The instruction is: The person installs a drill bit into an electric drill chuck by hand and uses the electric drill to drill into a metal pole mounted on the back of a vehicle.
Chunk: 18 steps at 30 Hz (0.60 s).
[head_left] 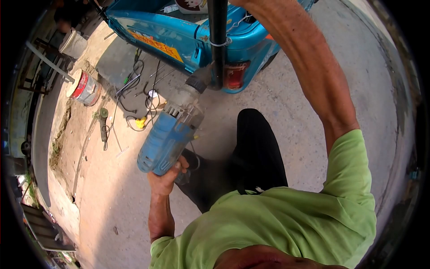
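My left hand (167, 176) grips the rear handle of a blue hammer drill (163, 136), fingers wrapped round it. The drill tilts up and away, its black front collar (196, 83) close to the foot of a black pole (218, 54). A dusty blur hides the tip, so I cannot tell whether it touches the pole. Thin wire (221, 44) is wound round that pole, which stands against the rear corner of a blue cargo vehicle (190, 33) with a red tail light (235, 75). My right arm (309, 58) reaches up past the top edge, with the hand cut off.
On the ground at left lie tangled cables (136, 74), a yellow plug (141, 122) and a green grinder-like tool (104, 123). Behind them stand a red-and-white bucket (86, 89) with a pipe (49, 62) and a pale bucket (74, 44). A drill cord hangs beside my leg (260, 148).
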Motion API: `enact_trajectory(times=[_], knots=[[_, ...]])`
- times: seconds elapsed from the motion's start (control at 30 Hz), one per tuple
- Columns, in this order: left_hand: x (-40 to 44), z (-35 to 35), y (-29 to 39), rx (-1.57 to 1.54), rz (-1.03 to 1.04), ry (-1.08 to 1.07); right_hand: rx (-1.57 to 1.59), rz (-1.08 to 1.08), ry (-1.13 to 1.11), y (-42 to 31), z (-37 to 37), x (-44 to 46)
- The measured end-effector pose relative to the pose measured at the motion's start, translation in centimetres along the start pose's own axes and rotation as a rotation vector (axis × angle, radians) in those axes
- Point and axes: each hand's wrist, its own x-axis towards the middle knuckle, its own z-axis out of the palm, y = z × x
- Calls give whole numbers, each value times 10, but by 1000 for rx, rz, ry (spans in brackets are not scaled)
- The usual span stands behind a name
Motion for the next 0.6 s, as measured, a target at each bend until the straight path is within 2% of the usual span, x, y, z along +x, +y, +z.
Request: enact_trajectory(times=[0.6], knots=[[1,-5,-1,9,-19,-17,37,3,-4,1,2,1]])
